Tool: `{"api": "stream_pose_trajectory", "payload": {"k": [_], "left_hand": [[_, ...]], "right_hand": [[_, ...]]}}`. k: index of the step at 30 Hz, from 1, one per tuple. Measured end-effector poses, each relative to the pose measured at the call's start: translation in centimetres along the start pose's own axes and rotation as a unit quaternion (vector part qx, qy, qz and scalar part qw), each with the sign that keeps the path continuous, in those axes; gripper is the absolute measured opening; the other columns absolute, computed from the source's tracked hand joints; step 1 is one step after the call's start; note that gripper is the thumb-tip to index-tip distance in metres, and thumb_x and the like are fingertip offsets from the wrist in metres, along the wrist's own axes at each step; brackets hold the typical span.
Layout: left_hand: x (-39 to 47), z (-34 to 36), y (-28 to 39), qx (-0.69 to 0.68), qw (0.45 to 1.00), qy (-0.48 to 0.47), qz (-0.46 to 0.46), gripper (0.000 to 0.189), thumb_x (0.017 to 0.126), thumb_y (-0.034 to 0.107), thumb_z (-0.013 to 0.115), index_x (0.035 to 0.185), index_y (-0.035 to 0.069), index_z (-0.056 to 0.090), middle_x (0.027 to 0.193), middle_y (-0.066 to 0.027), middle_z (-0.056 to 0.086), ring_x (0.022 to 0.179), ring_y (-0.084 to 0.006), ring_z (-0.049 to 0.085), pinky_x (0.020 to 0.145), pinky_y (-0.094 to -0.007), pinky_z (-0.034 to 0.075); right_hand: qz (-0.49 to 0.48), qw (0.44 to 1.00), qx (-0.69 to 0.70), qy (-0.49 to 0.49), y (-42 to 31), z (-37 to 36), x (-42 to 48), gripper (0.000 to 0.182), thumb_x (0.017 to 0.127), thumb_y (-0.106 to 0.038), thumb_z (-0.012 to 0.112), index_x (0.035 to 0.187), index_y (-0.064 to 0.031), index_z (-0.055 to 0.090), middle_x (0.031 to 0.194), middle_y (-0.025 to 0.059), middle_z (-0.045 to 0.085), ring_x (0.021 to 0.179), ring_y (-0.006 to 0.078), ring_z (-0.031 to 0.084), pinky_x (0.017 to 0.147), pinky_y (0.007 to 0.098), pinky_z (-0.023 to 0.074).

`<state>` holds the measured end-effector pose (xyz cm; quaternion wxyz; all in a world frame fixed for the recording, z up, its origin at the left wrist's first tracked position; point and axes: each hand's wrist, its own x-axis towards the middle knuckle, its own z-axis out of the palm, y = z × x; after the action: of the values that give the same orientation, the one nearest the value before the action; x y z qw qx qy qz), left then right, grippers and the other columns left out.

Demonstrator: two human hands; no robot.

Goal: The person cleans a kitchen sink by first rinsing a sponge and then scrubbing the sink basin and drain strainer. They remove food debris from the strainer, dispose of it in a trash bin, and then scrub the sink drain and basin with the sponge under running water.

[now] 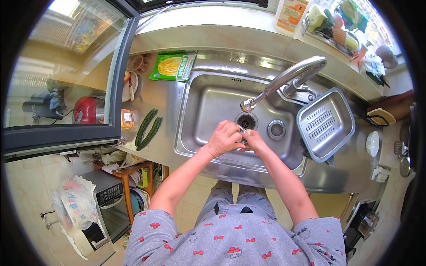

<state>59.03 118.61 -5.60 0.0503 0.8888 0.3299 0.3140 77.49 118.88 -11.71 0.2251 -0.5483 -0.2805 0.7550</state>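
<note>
Above the front of the stainless steel sink (213, 99), my left hand (224, 138) and my right hand (254, 141) meet with fingers curled. Between them is a small shiny object (243, 134), mostly covered by the fingers, so its kind cannot be told. A pale yellowish bit shows by my right fingertips; what it is stays unclear. Just beyond the hands lies the open drain (246, 121). Over it hangs the head of the curved faucet (248, 104), with no water plainly visible. To the right of the drain sits a second, round metal drain fitting (276, 129).
A grey-rimmed draining basket (326, 124) rests over the sink's right edge. Two cucumbers (148, 129) and a green food packet (173, 67) lie on the left counter. An open window sash (128, 83) juts in at left. A white bowl (372, 143) stands far right.
</note>
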Motion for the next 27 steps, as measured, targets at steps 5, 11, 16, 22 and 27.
{"api": "stream_pose_trajectory", "payload": {"k": [5,11,16,22,27], "left_hand": [[-3.6,2.4,0.1,-0.204,0.896,0.148,-0.366,0.049,0.091,0.047,0.06,0.124,0.012,0.052,0.128,-0.0081,0.052,0.119,-0.0258,0.048,0.1,-0.0383,0.039],[-6.1,5.1,-0.1,-0.71,0.389,0.161,-0.565,0.063,0.094,0.068,0.035,0.134,0.022,0.05,0.134,-0.0023,0.053,0.125,-0.022,0.05,0.1,-0.0453,0.043],[-7.2,3.6,-1.1,-0.785,0.282,0.196,-0.516,0.061,0.094,0.062,0.039,0.136,0.019,0.05,0.133,-0.0078,0.055,0.119,-0.0274,0.056,0.094,-0.0475,0.05],[-7.2,3.2,-1.3,-0.777,0.318,0.188,-0.51,0.063,0.091,0.065,0.044,0.136,0.021,0.05,0.132,-0.0046,0.056,0.119,-0.0251,0.056,0.095,-0.0468,0.05],[-5.7,3.7,-1.1,-0.738,0.371,0.082,-0.558,0.062,0.088,0.065,0.048,0.134,0.024,0.051,0.129,-0.0029,0.057,0.116,-0.0212,0.055,0.09,-0.0448,0.05]], "right_hand": [[-0.092,0.99,-0.037,0.103,0.7,0.9,0.2,0.025,0.094,-0.02,0.054,0.108,0.0007,0.055,0.091,0.0116,0.064,0.07,0.0227,0.068,0.052,0.0344,0.06],[-0.207,0.933,-0.238,0.174,1.2,3.4,0.0,0.036,0.098,-0.035,0.049,0.112,-0.002,0.054,0.091,0.0173,0.064,0.08,0.0301,0.065,0.069,0.041,0.0514],[-0.283,0.932,-0.16,0.157,0.6,3.4,-0.8,0.04,0.1,-0.035,0.045,0.124,-0.0047,0.054,0.098,0.0163,0.064,0.09,0.0311,0.06,0.081,0.039,0.0466],[-0.482,0.794,-0.323,0.184,-2.9,5.1,-6.1,0.034,0.087,-0.01,0.059,0.121,-0.006,0.061,0.122,0.0117,0.058,0.114,0.0311,0.052,0.094,0.0406,0.0435],[-0.509,0.694,-0.501,0.089,-1.9,4.9,-3.9,0.029,0.082,-0.009,0.062,0.111,-0.008,0.064,0.113,0.0111,0.061,0.108,0.031,0.054,0.089,0.0387,0.0442]]}}
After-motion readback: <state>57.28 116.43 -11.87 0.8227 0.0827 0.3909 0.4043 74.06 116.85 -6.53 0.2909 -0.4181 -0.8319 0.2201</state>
